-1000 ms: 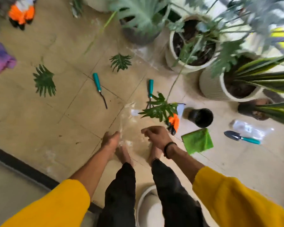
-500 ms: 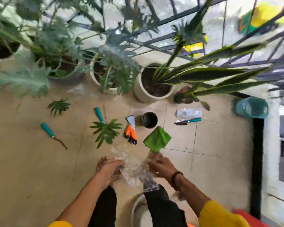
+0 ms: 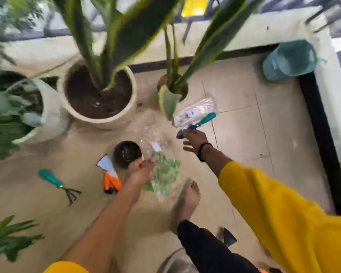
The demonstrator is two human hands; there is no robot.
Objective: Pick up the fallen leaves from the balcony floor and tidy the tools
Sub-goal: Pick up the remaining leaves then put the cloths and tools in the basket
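**At the floor's far right corner: reaching for the trowel**

Near the middle of the balcony floor point(image 3: 244, 174), the left hand point(image 3: 140, 174) pinches the mouth of a clear plastic bag point(image 3: 158, 154), fingers curled on the film. Through the bag shows a green cloth point(image 3: 165, 174); whether the cloth lies inside it or under it on the floor, I cannot tell. The right hand point(image 3: 193, 140) stretches away from the body, fingers loosely spread and holding nothing, its tips at the dark blade of the trowel point(image 3: 199, 123); motion blur hides whether they touch yet. The trowel's teal handle points toward the far right corner and lies on a clear packet point(image 3: 195, 112).

The step in hand looks like collecting the tools into the bag. To do it well, the right hand should close on the neck or handle, not the blade, and lift the trowel clear of the slippery packet so the packet does not drag along. The left hand should hold the bag's mouth wide and feed the blade in first, slowly, since an edge could tear thin film.

Beside the left hand sit a small black pot point(image 3: 127, 153) and an orange-tipped glove point(image 3: 111, 178). Further toward the left edge lies a hand rake point(image 3: 57, 184), and at the near left corner a fallen leaf point(image 3: 12, 237), all not yet gathered. Potted plants point(image 3: 98, 95) line the far edge; a teal bucket point(image 3: 289, 60) stands in the far right corner.
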